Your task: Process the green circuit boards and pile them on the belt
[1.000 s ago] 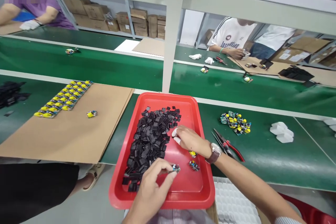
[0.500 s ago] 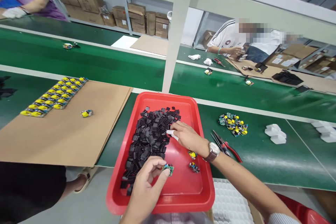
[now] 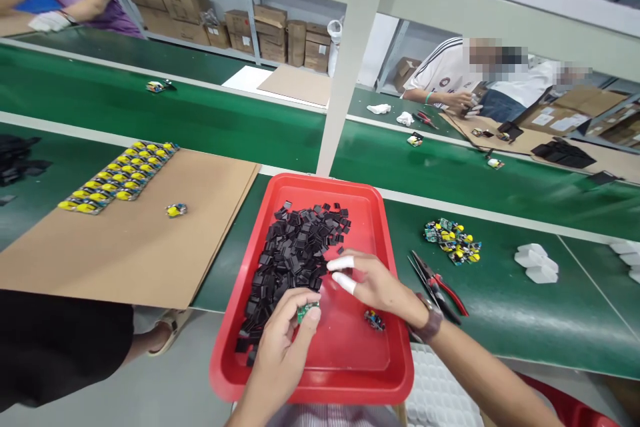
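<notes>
My left hand (image 3: 285, 333) is closed on a small green circuit board (image 3: 306, 310), pinched between thumb and fingers above a red tray (image 3: 220, 373). My right hand (image 3: 375, 283), with white covers on two fingertips, is over the tray's right half. Its thumb and finger are close together, with a small black piece (image 3: 345, 271) showing between them, partly hidden. A heap of small black plastic pieces (image 3: 295, 253) fills the left side of the tray. One small assembled board (image 3: 375, 320) lies in the tray below my right wrist.
Pliers (image 3: 437, 287), a cluster of boards with yellow parts (image 3: 453, 240) and white foam-like pieces (image 3: 537, 263) lie right on the green bench. At left, rows of boards (image 3: 120, 177) and a single board (image 3: 176, 209) rest on cardboard (image 3: 215, 227). Two people work across the bench.
My right hand has drawn back from the black heap toward the right and down. My left hand has shifted slightly, turning the circuit board. The whole view has swung a little to the left.
</notes>
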Available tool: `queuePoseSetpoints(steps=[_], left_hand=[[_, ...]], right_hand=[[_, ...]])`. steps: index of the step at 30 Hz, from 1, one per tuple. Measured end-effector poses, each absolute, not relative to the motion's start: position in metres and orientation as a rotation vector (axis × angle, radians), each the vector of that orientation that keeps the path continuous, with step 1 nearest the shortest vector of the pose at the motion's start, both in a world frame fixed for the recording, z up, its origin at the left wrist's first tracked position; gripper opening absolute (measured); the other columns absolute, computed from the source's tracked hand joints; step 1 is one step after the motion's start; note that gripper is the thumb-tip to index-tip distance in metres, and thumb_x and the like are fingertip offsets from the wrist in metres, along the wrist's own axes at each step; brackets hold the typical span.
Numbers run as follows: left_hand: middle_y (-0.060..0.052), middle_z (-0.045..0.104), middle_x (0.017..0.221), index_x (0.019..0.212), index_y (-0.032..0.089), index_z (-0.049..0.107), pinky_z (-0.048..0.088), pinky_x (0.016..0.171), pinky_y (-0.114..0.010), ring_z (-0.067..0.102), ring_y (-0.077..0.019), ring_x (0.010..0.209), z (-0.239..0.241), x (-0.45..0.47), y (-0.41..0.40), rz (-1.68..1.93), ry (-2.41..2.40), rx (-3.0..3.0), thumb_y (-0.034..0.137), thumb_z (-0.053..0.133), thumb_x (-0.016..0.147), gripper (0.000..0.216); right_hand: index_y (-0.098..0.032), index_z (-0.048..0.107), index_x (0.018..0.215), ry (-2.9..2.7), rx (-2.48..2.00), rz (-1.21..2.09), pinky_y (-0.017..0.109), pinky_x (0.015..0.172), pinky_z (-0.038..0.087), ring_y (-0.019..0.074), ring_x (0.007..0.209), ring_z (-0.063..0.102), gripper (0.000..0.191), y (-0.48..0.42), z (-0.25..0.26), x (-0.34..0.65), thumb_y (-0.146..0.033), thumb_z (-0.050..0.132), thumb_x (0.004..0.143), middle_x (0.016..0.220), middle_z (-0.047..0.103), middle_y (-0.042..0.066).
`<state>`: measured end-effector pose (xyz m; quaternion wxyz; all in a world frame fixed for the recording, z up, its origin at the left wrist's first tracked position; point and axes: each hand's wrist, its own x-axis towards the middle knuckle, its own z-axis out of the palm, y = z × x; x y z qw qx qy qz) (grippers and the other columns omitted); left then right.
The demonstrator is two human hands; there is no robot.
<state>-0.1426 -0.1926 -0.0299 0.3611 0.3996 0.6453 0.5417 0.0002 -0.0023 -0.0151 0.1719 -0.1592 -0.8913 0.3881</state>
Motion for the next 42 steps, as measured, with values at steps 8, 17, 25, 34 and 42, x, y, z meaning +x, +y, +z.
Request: queuePoseSetpoints(steps=[8, 17, 25, 34, 42], left_hand=[[-0.003, 0.069, 0.104, 0.103, 0.024, 0.07, 0.055, 0.087, -0.029, 0.068, -0.0171, 0.097, -0.01, -0.128, -0.18, 1.459, 1.753, 1.403, 0.017, 0.061, 0.098, 0.012], [-0.001, 0.061, 0.093, 0.092, 0.022, 0.061, 0.049, 0.08, -0.026, 0.062, -0.0133, 0.086, 0.008, -0.122, -0.18, 1.313, 1.657, 1.441, 0.014, 0.05, 0.104, 0.018], [-0.005, 0.063, 0.106, 0.109, 0.021, 0.059, 0.049, 0.085, -0.032, 0.059, -0.0172, 0.093, 0.011, -0.121, -0.179, 1.119, 1.712, 1.854, 0.006, 0.051, 0.1, 0.019], [-0.005, 0.062, 0.114, 0.122, 0.025, 0.059, 0.053, 0.094, -0.032, 0.062, -0.0175, 0.104, 0.005, -0.118, -0.183, 1.243, 1.661, 1.772, 0.007, 0.059, 0.097, 0.031], [-0.006, 0.053, 0.134, 0.136, 0.037, 0.061, 0.058, 0.099, -0.036, 0.064, -0.0218, 0.118, -0.006, -0.122, -0.183, 1.335, 1.436, 1.048, 0.025, 0.063, 0.099, 0.039]], right_hand=[[-0.026, 0.079, 0.094, -1.727, -0.775, 1.69, 0.029, 0.074, 0.064, 0.0179, 0.078, 0.075, 0.01, -0.066, -0.004, 0.024, -0.026, 0.081, 0.083, 0.09, 0.079, 0.002], [-0.025, 0.076, 0.092, -1.417, -0.719, 1.963, 0.032, 0.07, 0.065, 0.0174, 0.065, 0.072, 0.015, -0.08, -0.013, 0.033, -0.032, 0.085, 0.082, 0.078, 0.075, 0.001], [-0.027, 0.078, 0.106, -1.773, -0.663, 1.816, 0.034, 0.084, 0.061, 0.0198, 0.088, 0.072, 0.021, -0.07, -0.012, 0.052, -0.023, 0.08, 0.086, 0.1, 0.077, 0.004], [-0.029, 0.074, 0.102, -1.595, -0.723, 1.724, 0.033, 0.075, 0.064, 0.0184, 0.078, 0.073, 0.014, -0.085, -0.016, 0.049, -0.021, 0.072, 0.091, 0.091, 0.077, 0.003], [-0.026, 0.074, 0.097, -1.378, -0.745, 1.755, 0.03, 0.072, 0.067, 0.0182, 0.073, 0.077, 0.008, -0.08, -0.016, 0.048, -0.023, 0.075, 0.089, 0.087, 0.078, 0.003]])
